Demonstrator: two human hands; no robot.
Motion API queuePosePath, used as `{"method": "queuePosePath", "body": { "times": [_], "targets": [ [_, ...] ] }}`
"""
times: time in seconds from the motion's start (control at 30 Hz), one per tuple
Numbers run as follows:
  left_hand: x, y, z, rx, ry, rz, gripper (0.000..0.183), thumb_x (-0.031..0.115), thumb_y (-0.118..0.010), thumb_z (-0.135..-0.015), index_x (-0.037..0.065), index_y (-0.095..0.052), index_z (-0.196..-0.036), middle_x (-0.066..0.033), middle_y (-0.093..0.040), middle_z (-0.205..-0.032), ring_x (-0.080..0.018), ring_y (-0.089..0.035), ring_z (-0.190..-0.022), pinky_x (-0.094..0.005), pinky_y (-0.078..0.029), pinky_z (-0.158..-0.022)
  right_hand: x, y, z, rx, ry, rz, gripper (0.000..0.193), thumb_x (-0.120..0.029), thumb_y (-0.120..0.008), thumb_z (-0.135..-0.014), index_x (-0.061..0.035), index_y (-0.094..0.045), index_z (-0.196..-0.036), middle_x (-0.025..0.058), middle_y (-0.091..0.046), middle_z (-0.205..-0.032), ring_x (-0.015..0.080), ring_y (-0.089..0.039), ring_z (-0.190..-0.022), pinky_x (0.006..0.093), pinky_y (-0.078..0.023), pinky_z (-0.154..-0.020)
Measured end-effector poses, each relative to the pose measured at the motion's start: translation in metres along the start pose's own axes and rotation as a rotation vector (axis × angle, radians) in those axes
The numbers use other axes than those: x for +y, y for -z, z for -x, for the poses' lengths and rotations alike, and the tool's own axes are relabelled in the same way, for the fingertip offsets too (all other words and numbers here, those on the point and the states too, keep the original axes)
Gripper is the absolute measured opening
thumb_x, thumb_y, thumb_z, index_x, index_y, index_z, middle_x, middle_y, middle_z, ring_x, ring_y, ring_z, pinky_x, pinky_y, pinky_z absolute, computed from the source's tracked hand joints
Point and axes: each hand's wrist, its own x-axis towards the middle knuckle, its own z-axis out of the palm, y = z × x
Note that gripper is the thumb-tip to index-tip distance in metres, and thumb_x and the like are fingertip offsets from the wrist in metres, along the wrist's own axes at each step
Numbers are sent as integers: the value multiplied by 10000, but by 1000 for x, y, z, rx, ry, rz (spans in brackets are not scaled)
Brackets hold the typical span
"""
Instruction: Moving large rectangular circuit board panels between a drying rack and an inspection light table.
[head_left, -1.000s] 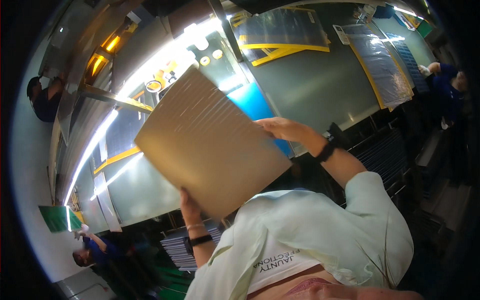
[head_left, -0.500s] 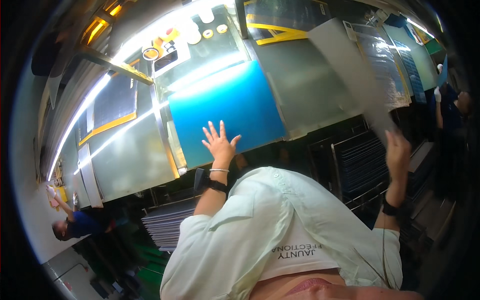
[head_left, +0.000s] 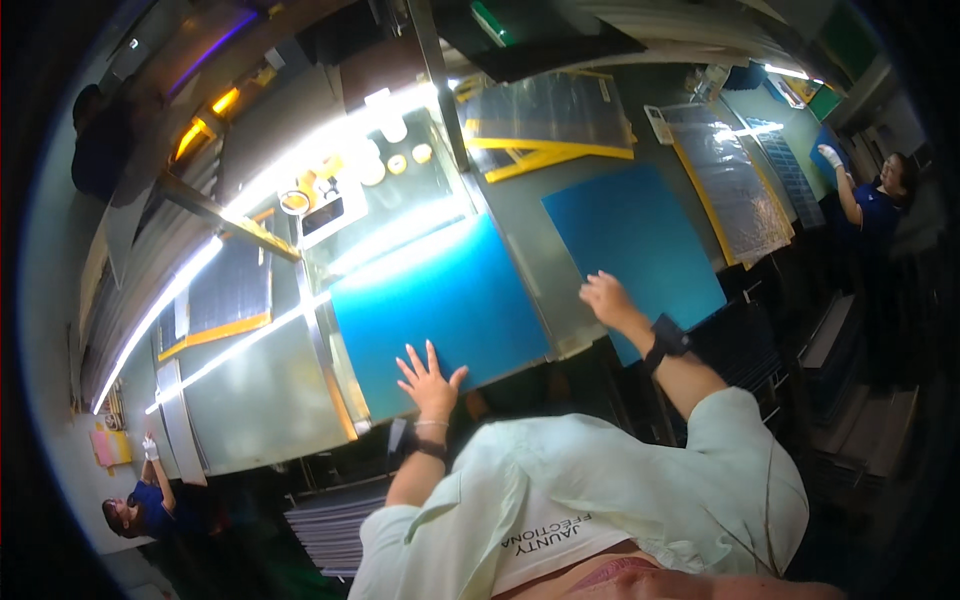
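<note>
The left hand (head_left: 428,378) is raised with fingers spread wide, palm facing away, its fingertips lying over the near edge of a blue sheet (head_left: 440,310) that rests flat on a long grey workbench (head_left: 260,400); whether the palm actually presses on the sheet cannot be told. A thin bracelet and a dark band circle that wrist, and the forearm rises bare from a pale green short sleeve. The right hand (head_left: 607,298) reaches further out, arm nearly straight, fingers loosely curled and a little apart over the near left edge of a second blue sheet (head_left: 635,240) lying on the next section of the workbench. It grips nothing visible. A black watch (head_left: 668,338) sits on that wrist.

Between the two blue sheets runs a bare strip of grey metal. Beyond the first sheet, toward the far edge of the workbench, a bright lit panel (head_left: 390,190) carries several small round pieces. Further right, shiny silver sheets (head_left: 730,180) with yellow borders lie side by side. A stack of grey plates (head_left: 330,520) sits below the near edge, beside the left elbow. A person in dark blue with white gloves (head_left: 865,195) stands at the far right end, and another in blue (head_left: 140,500) stands at the lower left.
</note>
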Motion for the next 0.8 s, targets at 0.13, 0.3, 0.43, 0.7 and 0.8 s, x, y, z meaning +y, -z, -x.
{"method": "queuePosePath", "body": {
  "times": [0.13,0.3,0.43,0.7,0.8],
  "targets": [
    [-6,-2,9,5,11,-32,859,605,-564,-712,192,-232,-1388,-184,-121,-1444,-447,-93,-1302,-634,-200,-955,15,119,-155,368,-653,-1387,451,-521,-537,-816,-71,-567,-809,42,-639,-768,105,-608,-668,205,-477,-550],
    [8,0,-5,-16,-39,-18,851,585,-584,-711,192,-243,-1383,-184,-105,-1446,-447,-85,-1303,-643,-191,-948,88,200,-302,645,-667,-1910,479,-418,-618,-800,-25,-499,-1047,136,-589,-980,211,-575,-910,363,-479,-779],
    [1,1,-6,-34,-19,47,894,590,-596,-700,212,-188,-1399,-183,-54,-1454,-460,-34,-1306,-662,-159,-948,82,207,-351,1082,-594,-2114,269,-28,-587,-800,-29,-503,-1056,116,-570,-1021,250,-559,-921,379,-472,-804],
    [-4,-1,-3,-83,-26,20,882,563,-606,-708,176,-205,-1393,-188,-67,-1449,-462,-30,-1306,-660,-170,-948,23,157,-152,1106,-470,-2180,270,7,-612,-780,-31,-541,-1038,91,-577,-1055,214,-553,-982,312,-450,-882],
    [0,-2,-4,-78,-8,5,880,572,-590,-719,185,-186,-1399,-195,-74,-1446,-469,-35,-1302,-666,-183,-937,-7,144,-39,1127,-647,-2127,267,-21,-615,-792,-38,-538,-1047,94,-579,-1049,210,-566,-972,299,-481,-826]
  ]
}}
